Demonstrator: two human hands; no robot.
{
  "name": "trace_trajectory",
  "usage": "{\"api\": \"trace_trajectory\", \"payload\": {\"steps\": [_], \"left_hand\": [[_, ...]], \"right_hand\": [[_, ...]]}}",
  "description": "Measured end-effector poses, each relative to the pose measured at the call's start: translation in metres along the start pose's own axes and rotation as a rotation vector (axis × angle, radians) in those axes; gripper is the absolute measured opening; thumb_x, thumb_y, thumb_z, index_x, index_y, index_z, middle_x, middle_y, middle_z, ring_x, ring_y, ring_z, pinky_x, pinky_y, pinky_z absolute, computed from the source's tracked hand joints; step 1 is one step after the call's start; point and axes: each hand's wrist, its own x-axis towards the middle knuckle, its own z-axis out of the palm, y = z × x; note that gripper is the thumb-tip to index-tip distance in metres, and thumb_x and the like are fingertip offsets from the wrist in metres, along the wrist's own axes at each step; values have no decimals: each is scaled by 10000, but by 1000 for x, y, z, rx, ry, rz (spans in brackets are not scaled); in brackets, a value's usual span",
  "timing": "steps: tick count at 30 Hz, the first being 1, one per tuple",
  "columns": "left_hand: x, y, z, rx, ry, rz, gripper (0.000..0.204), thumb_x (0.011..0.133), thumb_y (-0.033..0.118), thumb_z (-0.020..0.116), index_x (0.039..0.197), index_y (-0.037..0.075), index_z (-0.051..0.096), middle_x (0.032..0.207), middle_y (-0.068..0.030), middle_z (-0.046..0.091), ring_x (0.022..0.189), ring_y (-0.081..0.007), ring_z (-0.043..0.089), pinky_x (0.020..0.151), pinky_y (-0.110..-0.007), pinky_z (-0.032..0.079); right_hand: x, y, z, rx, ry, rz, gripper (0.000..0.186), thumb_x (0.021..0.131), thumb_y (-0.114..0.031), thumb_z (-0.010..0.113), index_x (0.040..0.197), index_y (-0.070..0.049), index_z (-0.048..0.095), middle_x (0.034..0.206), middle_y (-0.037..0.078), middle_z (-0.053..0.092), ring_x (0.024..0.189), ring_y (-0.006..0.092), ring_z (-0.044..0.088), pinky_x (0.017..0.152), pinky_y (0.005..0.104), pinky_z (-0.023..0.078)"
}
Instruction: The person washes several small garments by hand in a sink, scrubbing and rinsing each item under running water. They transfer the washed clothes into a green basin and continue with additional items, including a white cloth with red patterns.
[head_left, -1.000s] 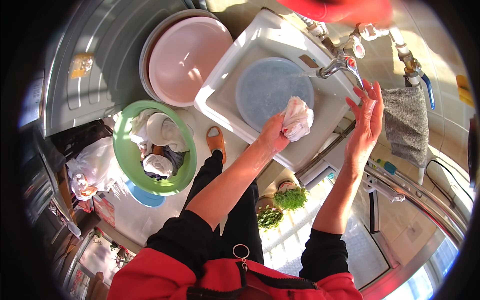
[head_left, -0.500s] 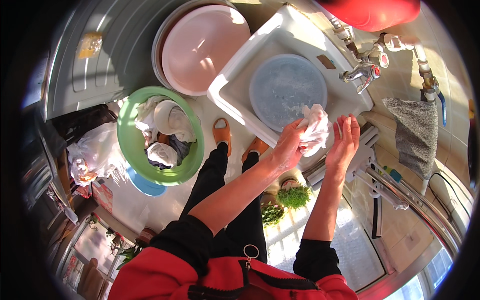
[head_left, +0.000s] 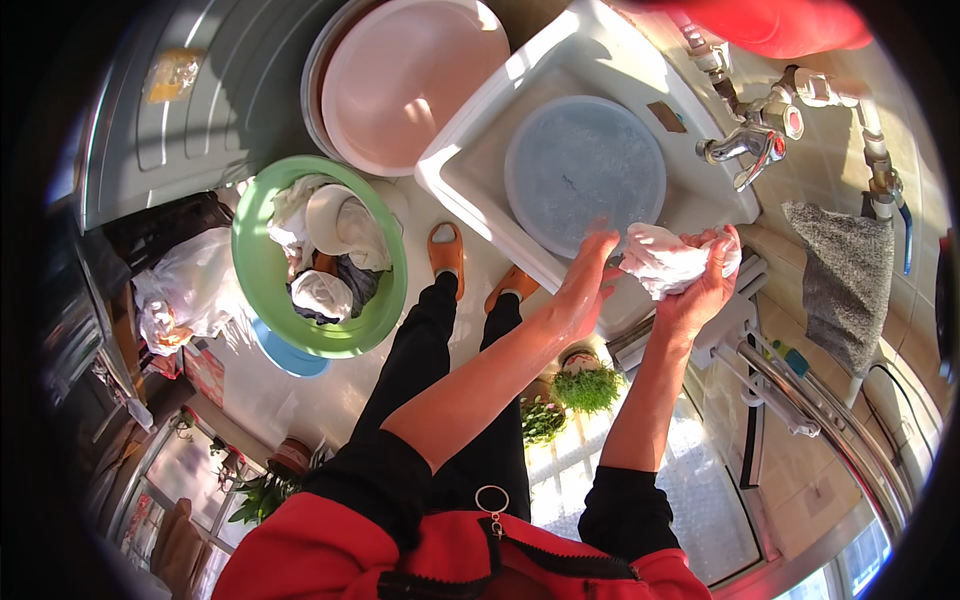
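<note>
A crumpled white-and-pink cloth (head_left: 660, 258), which looks wet, is bunched in my right hand (head_left: 702, 288), its fingers and thumb wrapped round the bundle. Just to the left of it is my left hand (head_left: 580, 288), empty, fingers stretched out and slightly blurred at the tips. Both hands are over the near edge of a white sink (head_left: 470, 140). Inside the sink sits a round, pale blue basin (head_left: 590, 170) of cloudy water, beyond my hands.
A green tub (head_left: 262, 290) of clothes stands at left on a blue basin (head_left: 290, 352). Pink basins (head_left: 410, 85) lie behind it. A metal tap (head_left: 755, 140) juts from the right wall beside a hanging grey cloth (head_left: 845, 280). Potted plants (head_left: 585, 388) sit near my feet.
The cloth has passed from my left hand to my right hand. My left hand has let go and its fingers have straightened. The view has shifted slightly.
</note>
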Motion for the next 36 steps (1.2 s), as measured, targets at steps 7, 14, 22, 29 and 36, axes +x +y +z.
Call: {"api": "trace_trajectory", "payload": {"steps": [7, 14, 22, 29, 36], "left_hand": [[17, 1, 16, -246, -304, 31, 305, 964, 339, 579, 1116, 75, 572, 1001, -27, 619, 931, -122, 594, 830, -307, 473], [3, 4, 29, -77, -414, 144, 421, 932, 329, 645, 1210, 33, 536, 1071, -43, 614, 1009, -136, 592, 881, -309, 476], [13, 14, 22, 280, -445, 99, 696, 580, 8, 849, 1189, 46, 513, 1124, -40, 570, 1094, -169, 546, 932, -333, 466], [40, 4, 21, 1023, -164, 460, 491, 698, 181, 763, 1107, -8, 568, 821, -181, 668, 828, -282, 679, 765, -374, 517], [89, -16, -6, 1501, 14, 757, 451, 683, 182, 750, 1036, 12, 526, 812, -184, 657, 771, -361, 664, 639, -440, 523]], "right_hand": [[-37, 6, 13, -349, -291, -164, 290, 932, -183, 666, 1163, -18, 606, 894, 19, 609, 856, 110, 568, 861, 245, 438], [-3, 0, -9, -5, -282, 470, 792, 911, -568, 551, 1468, -56, 316, 1415, 207, 439, 1248, 343, 480, 1058, 454, 385], [17, -11, -7, -256, -763, 190, 366, 844, -375, 723, 944, -39, 619, 1000, 165, 626, 990, 322, 599, 944, 434, 442], [41, 3, 11, -260, -417, 421, 323, 874, -319, 727, 827, -41, 571, 715, 41, 534, 646, 149, 515, 630, 283, 447], [53, 70, -3, -192, 200, 369, 341, 946, -329, 633, 804, -36, 528, 671, 37, 487, 581, 143, 457, 534, 279, 406]]}}
